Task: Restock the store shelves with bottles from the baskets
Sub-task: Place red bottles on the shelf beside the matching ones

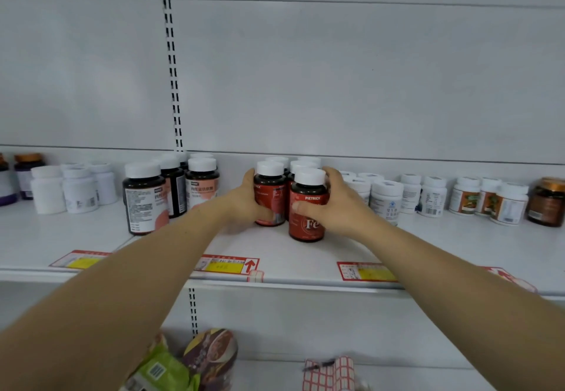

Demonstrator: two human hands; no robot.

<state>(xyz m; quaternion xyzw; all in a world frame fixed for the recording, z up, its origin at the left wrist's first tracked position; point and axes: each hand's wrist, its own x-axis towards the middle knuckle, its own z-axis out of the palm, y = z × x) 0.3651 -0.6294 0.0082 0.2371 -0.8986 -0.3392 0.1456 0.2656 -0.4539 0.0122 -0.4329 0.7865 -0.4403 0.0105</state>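
Head view: two red-labelled, white-capped cylindrical bottles [307, 207] are grasped by the left hand [244, 201] and right hand [333, 204] on the smooth white metal shelf [275, 256].

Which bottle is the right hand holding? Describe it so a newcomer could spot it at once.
Start at the white shelf and find the cluster of red bottles in its middle. The right hand grips the front red bottle nearest the shelf edge. Unlike its neighbours, its label faces forward, showing a large "Fe" under a white cap.

Bare shelf [305, 256] front lies free; pink-labelled bottles [171, 191] and white bottles [385, 198] flank it.
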